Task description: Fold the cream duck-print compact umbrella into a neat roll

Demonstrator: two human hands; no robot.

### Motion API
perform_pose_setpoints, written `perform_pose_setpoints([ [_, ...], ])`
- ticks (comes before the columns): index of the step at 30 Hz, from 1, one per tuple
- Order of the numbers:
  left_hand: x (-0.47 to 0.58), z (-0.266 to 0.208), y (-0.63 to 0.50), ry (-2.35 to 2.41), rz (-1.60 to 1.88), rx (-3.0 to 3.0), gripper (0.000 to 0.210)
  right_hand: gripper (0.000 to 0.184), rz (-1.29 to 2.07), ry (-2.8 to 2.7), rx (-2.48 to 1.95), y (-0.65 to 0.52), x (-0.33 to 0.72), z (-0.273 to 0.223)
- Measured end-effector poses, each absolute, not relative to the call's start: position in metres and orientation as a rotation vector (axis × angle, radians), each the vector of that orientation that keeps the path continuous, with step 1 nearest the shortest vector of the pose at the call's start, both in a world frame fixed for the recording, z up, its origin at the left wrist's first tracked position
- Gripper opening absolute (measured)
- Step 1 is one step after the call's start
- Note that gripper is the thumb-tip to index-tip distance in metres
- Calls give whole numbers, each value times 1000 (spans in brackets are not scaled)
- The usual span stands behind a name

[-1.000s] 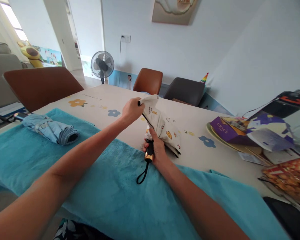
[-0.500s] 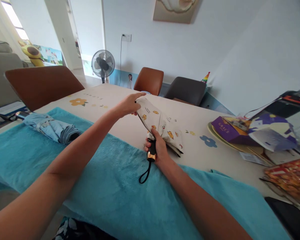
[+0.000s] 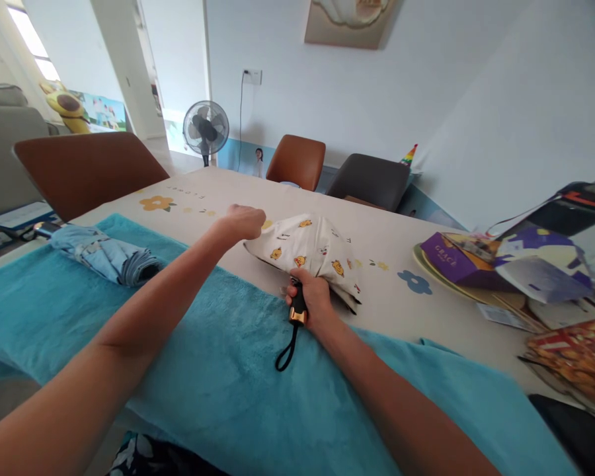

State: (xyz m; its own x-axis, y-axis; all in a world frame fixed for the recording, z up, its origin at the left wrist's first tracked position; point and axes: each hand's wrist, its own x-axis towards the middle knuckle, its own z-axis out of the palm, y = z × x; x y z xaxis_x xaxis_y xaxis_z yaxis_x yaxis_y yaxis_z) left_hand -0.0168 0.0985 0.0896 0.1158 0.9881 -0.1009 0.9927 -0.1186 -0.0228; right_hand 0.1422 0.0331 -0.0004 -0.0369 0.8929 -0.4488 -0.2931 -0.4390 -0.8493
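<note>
A white folding umbrella printed with small yellow figures lies half-folded over the table, its canopy loose and fanned out. My right hand is wrapped round its short black handle, the thumb resting by the base of the canopy. Below the handle's copper-coloured end hangs a black wrist loop. At the left corner of the canopy, my left hand is closed with fingers curled, and the fabric reaches up to it; the fingertips are mostly hidden.
A teal towel covers the table's near side. On it, to the left, lies a rolled light-blue umbrella. At right are a purple box, a snack bag and other items. Chairs and a fan stand beyond the table.
My left hand has moved left and nearer to me, its pointing finger now curled in. The canopy has spread out to the left. My right hand keeps the handle, lowered slightly.
</note>
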Motion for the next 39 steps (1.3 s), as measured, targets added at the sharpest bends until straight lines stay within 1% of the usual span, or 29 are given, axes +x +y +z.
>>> perform_pose_setpoints([
  [3, 0, 79, 98, 2023, 234, 2351, 37, 16, 1553, -758, -1339, 31, 139, -2],
  [6, 31, 61, 96, 1719, 718, 2332, 42, 17, 1514, -802, -1344, 29, 137, -5],
  [7, 42, 53, 94, 1596, 799, 2345, 43, 19, 1499, -817, -1341, 29, 137, -6],
  [10, 66, 31, 92, 1349, 827, 2395, 46, 26, 1466, -866, -1342, 26, 136, -7],
  [12, 71, 20, 95, 1332, 859, 2333, 53, 30, 1437, -898, -1370, 24, 135, -6],
  [14, 70, 14, 100, 1335, 966, 2229, 60, 33, 1376, -944, -1414, 21, 134, -5],
  [18, 63, 17, 105, 1284, 1232, 1989, 70, 38, 1270, -1085, -1435, 16, 132, -3],
  [21, 61, 25, 101, 1247, 1365, 1771, 78, 38, 1250, -1168, -1434, 14, 132, -3],
  [23, 60, 30, 97, 1163, 1414, 1606, 75, 39, 1244, -1207, -1427, 13, 132, -3],
  [25, 58, 35, 95, 1018, 1405, 1431, 61, 41, 1240, -1236, -1420, 12, 132, -2],
  [28, 54, 39, 94, 856, 1276, 1122, 42, 43, 1231, -1277, -1408, 11, 132, 0],
  [31, 50, 44, 95, 743, 1129, 875, 38, 44, 1249, -1326, -1367, 10, 134, 2],
  [33, 47, 47, 95, 685, 1112, 805, 38, 43, 1283, -1343, -1338, 11, 136, 3],
  [35, 45, 52, 95, 670, 1164, 795, 39, 38, 1339, -1313, -1309, 13, 138, 5],
  [36, 44, 54, 94, 668, 1200, 806, 40, 33, 1371, -1280, -1283, 14, 139, 6],
  [38, 42, 60, 94, 670, 1255, 831, 42, 16, 1423, -1193, -1197, 16, 140, 8],
  [39, 41, 62, 93, 669, 1267, 834, 42, 14, 1451, -1151, -1137, 16, 140, 10],
])
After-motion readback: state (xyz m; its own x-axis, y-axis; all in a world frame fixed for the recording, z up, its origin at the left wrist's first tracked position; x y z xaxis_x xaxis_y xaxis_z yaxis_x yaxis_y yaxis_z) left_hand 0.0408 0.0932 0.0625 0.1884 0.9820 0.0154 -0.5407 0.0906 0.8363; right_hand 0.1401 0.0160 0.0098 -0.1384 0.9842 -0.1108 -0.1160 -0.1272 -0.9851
